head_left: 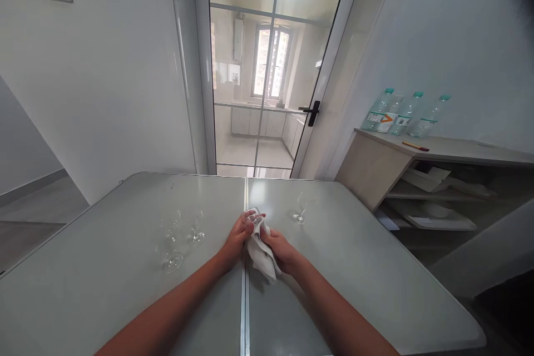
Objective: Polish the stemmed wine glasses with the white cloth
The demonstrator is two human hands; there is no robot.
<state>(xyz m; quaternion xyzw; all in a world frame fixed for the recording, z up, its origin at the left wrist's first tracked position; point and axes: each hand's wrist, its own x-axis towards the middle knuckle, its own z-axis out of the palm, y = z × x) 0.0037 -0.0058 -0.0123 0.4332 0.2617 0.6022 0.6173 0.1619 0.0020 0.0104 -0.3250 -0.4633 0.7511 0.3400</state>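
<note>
My left hand (238, 235) is closed around a clear wine glass (252, 215) held over the middle of the grey table (125, 289). My right hand (280, 247) grips a white cloth (261, 253) pressed against that glass. Two clear wine glasses (172, 247) (195, 229) stand upright on the table to the left of my hands. Another clear wine glass (301, 209) stands to the right, a little farther back.
A seam (245, 300) runs down the table's middle. A wooden shelf unit (417, 172) at the right carries three water bottles (403, 114) and a pen. A glass door (267, 67) stands behind the table.
</note>
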